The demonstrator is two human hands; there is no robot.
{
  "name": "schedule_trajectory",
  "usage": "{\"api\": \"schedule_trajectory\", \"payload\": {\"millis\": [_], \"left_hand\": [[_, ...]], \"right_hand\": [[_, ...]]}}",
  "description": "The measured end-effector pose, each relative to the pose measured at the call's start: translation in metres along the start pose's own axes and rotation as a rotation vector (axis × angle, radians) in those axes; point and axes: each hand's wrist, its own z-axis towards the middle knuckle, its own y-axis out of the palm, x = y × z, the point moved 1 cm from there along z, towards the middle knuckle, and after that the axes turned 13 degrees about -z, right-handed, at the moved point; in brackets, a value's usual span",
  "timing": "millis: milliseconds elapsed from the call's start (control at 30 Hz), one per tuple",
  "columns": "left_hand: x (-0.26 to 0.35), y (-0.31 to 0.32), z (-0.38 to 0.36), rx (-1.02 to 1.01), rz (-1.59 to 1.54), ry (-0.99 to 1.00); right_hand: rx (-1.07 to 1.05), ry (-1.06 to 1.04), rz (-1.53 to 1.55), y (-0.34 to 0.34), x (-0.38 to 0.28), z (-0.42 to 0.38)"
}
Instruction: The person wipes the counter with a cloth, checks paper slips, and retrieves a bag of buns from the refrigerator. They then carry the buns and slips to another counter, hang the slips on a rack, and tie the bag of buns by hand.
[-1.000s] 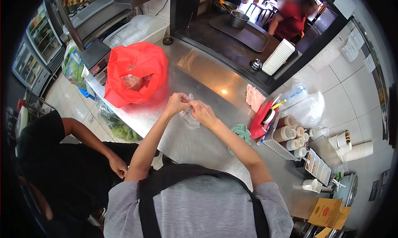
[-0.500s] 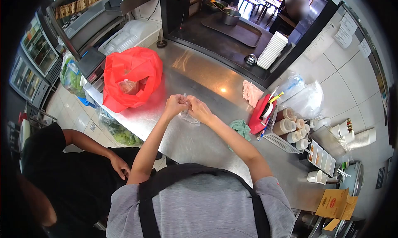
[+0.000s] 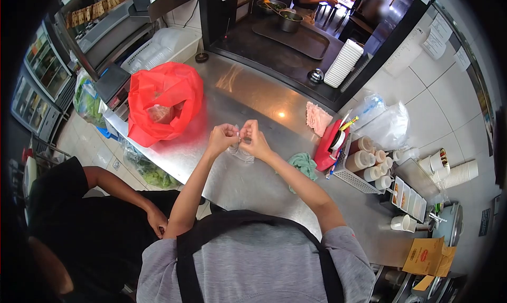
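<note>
My left hand (image 3: 224,137) and my right hand (image 3: 254,140) meet over the steel counter (image 3: 232,184), fingers pinched together on a clear plastic bag (image 3: 241,154). The bag's lower part hangs or rests just below my fingers; its contents are hard to make out. Left of my hands stands a red carrier bag (image 3: 140,99), its mouth open, with a wrapped brownish item (image 3: 161,113) showing inside. A green cloth (image 3: 302,167) lies on the counter beside my right forearm.
A person in black (image 3: 95,224) stands close on my left. To the right are a pink cloth (image 3: 318,119), a red tape dispenser (image 3: 328,147) and a basket of squeeze bottles (image 3: 362,160). A dark pass shelf (image 3: 248,44) holds a tray and stacked white containers (image 3: 343,63).
My fingers have shifted at the top of the plastic bag, and my right fingers are raised more. Beyond the pass, a person has moved further into view.
</note>
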Motion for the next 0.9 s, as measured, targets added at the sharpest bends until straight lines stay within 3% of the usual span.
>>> {"api": "schedule_trajectory", "payload": {"millis": [67, 167, 267, 367, 567, 767, 900], "left_hand": [[-0.001, -0.002, 0.005, -0.020, 0.008, -0.019], [0.007, 0.000, 0.006, -0.041, 0.057, -0.053], [0.005, 0.001, 0.006, -0.043, 0.083, -0.063], [-0.007, -0.002, 0.008, -0.031, 0.168, 0.024], [0.014, 0.013, -0.007, 0.018, 0.288, 0.076], [0.026, 0.021, -0.015, 0.068, 0.408, 0.171], [0.008, 0.013, 0.008, -0.010, 0.327, 0.149]], "right_hand": [[-0.012, -0.058, -0.168, -0.004, -0.002, -0.004], [0.067, -0.353, -0.436, -0.006, -0.004, -0.003], [0.076, -0.414, -0.515, -0.005, -0.007, -0.004], [0.216, -0.477, -0.523, 0.002, -0.004, -0.002], [0.101, -0.270, -0.501, 0.015, 0.008, -0.007], [0.050, -0.246, -0.424, 0.007, -0.006, -0.007], [0.001, 0.010, -0.135, -0.001, -0.008, -0.013]]}}
